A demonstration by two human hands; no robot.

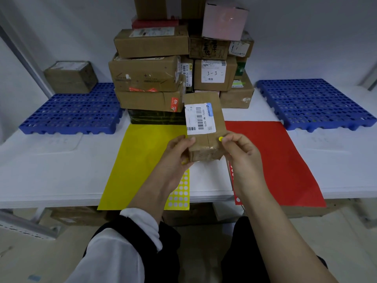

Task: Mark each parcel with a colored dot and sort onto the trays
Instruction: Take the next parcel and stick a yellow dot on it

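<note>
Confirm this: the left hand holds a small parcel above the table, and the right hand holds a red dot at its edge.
Wrong in one respect: the dot that the right hand holds is yellow, not red, as the head view shows. The rest stands: the left hand holds the small parcel above the table.

The oblong brown cardboard parcel (201, 99) has a white paper label (201, 119) striped with black barcodes. The small round sticker dot (220, 138) is yellow; the left-hand perforated plastic grid tray (71, 112) is blue.
</note>
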